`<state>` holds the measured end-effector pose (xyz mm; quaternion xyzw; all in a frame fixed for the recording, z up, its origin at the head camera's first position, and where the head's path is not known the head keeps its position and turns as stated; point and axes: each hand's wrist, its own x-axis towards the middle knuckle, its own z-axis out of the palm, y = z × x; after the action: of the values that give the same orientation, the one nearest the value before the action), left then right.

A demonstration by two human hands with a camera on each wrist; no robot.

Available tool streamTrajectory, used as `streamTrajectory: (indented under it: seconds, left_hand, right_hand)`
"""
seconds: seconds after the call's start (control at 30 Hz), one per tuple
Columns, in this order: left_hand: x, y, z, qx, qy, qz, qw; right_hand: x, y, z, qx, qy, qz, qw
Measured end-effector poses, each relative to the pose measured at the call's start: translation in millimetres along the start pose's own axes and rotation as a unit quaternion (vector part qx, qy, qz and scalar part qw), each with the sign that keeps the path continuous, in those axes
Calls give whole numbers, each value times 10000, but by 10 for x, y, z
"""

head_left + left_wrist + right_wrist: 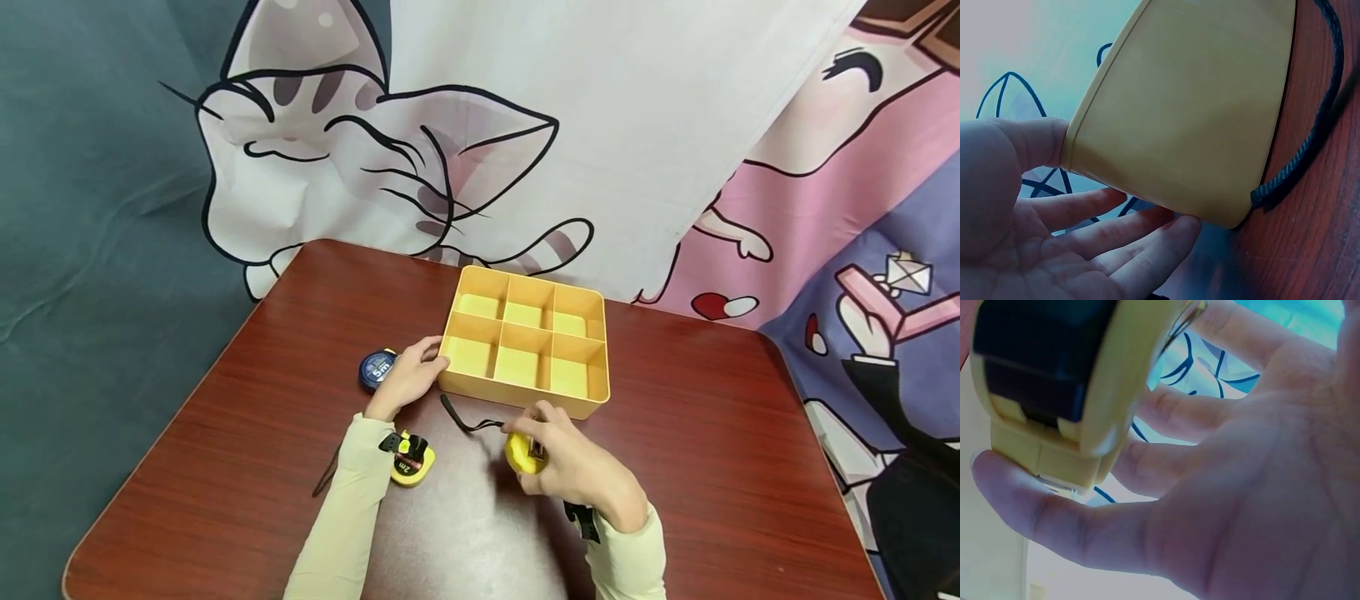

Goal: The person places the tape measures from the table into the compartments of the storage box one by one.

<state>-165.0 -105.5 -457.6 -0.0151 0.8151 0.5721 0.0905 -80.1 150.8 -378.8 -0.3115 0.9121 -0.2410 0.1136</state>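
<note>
A yellow organizer box (pixel 525 385) with six compartments sits on the table. My left hand (pixel 408 377) touches its left end, the thumb at the rim; in the left wrist view, that hand's (pixel 1079 231) fingers lie fairly straight along the box's side (pixel 1191 106). My right hand (pixel 577 461) holds a yellow tape measure (pixel 521 452) between thumb and fingers, just in front of the box. Its black wrist strap (pixel 468 427) trails toward the left. Seen from the right wrist, the tape measure (pixel 1129 381) has a dark front, and the right hand's (pixel 1235 462) thumb presses its yellow end.
Beside the left hand lies a blue tape measure (pixel 375 369) marked 5m. A yellow-and-black tape measure (pixel 412 467) marked 2m is partly behind the left wrist, with a dark strap (pixel 327 473) showing beyond the sleeve. A cartoon-printed curtain (pixel 637 150) hangs behind the reddish-brown table (pixel 720 467).
</note>
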Motion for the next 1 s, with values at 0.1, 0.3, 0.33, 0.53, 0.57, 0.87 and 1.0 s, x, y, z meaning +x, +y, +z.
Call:
streamTrajectory:
  seconds: [0.1,0.3,0.33,0.53,0.57,0.87,1.0]
  left_hand:
    - [-1,7,-2,34,11,-21,10000]
    - [0,-5,3,92,-5,-61,9999]
    - [0,-10,4,88,-4,-72,9999]
    - [1,-17,5,41,12,-99,9999]
    - [0,-17,7,47,-1,-94,9999]
    - [-8,-4,0,12,-13,-76,10000]
    - [-7,0,0,22,-34,-48,10000]
  right_hand:
    - [-10,-4,-13,-34,47,-9,10000]
    - [-19,-14,-17,-20,116,-77,9999]
    - [-20,-14,-16,-21,123,-85,9999]
    - [-22,-15,-13,-31,207,-145,9997]
    - [-24,-13,-14,-29,220,-150,9996]
    - [-34,-12,-21,-101,311,-185,9993]
    - [-44,-17,-28,-98,325,-183,9993]
